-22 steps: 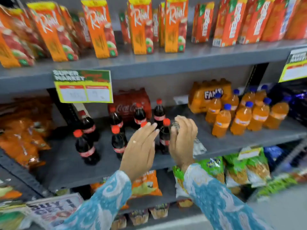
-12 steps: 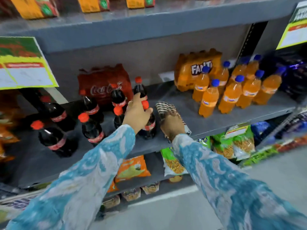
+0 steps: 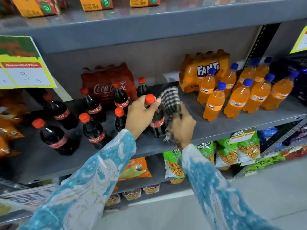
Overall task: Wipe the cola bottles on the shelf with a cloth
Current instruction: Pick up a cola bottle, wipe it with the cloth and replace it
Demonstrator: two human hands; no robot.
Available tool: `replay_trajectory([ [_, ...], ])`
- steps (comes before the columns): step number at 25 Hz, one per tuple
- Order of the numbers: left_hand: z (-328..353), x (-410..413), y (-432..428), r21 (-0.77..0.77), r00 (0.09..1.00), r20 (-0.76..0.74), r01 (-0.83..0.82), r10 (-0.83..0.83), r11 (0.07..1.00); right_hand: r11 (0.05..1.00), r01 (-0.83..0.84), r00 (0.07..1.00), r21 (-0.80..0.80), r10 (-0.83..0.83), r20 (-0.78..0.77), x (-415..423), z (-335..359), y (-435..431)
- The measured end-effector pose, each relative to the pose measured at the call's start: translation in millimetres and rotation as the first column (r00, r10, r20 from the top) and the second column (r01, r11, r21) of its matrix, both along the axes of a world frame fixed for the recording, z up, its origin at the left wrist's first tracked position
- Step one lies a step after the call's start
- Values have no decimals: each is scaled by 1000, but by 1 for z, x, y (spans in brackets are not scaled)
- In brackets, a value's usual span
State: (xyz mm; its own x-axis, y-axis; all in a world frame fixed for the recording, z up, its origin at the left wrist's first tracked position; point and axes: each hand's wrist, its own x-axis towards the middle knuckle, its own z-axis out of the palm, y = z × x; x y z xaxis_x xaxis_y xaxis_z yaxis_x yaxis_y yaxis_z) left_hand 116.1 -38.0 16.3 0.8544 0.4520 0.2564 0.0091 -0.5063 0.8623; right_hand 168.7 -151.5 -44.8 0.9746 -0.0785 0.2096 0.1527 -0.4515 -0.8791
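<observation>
Your left hand (image 3: 141, 117) gripped a cola bottle (image 3: 157, 121) by its neck, just under the red cap (image 3: 150, 98), with the thumb and fingers wrapped tight around it. The bottle stood near the front edge of the grey shelf (image 3: 216, 130), slightly tilted, though whether its base actually touched the shelf was hard to tell. Your right hand (image 3: 182, 125) was closed around a checked cloth (image 3: 171, 102), fingers curled in on the bunched fabric. The cloth was pressed against the right side of the bottle; its upper part stuck up behind your hand and a frayed end hung below your palm.

The other cola bottles (image 3: 93, 130) stood to the left on the same shelf, some near the front and some further back. A shrink-wrapped cola pack (image 3: 106, 82) sat against the back wall behind them. To the right, well apart from your hands, stood a group of orange soda bottles (image 3: 239, 97) with blue caps, and an orange soda pack (image 3: 202, 68) behind those.

Juice cartons (image 3: 96, 4) lined the shelf above, and a yellow price tag (image 3: 21, 70) hung from its edge at the left. Green snack bags (image 3: 224, 155) filled the shelf below
</observation>
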Motion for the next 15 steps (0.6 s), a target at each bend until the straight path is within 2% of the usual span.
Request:
replay_trajectory([
  [2,13,-4,-2,-239,986,151,102,-66,966,966,106,990,234,-124,64,-12,17,-11],
  [3,19,-6,-3,-378,971,225,168,-86,911,937,130,984,324,-163,77,-17,26,-16],
  [5,28,-5,-4,-625,933,339,316,-117,714,894,137,977,426,-193,91,-25,39,-23],
  [7,35,-2,0,-739,890,418,449,-180,502,878,90,977,470,-169,128,-33,51,-29],
  [8,37,-3,2,-760,874,443,485,-201,433,880,62,975,470,-154,159,-37,54,-32],
  [9,38,-3,4,-770,865,456,502,-210,394,883,35,974,469,-136,183,-43,60,-34],
  [11,36,-4,7,-786,875,428,484,-226,385,898,-17,957,440,-113,266,-53,69,-35],
  [15,35,-5,1,-819,905,348,420,-245,389,962,-122,827,245,-38,560,-80,91,-26],
])
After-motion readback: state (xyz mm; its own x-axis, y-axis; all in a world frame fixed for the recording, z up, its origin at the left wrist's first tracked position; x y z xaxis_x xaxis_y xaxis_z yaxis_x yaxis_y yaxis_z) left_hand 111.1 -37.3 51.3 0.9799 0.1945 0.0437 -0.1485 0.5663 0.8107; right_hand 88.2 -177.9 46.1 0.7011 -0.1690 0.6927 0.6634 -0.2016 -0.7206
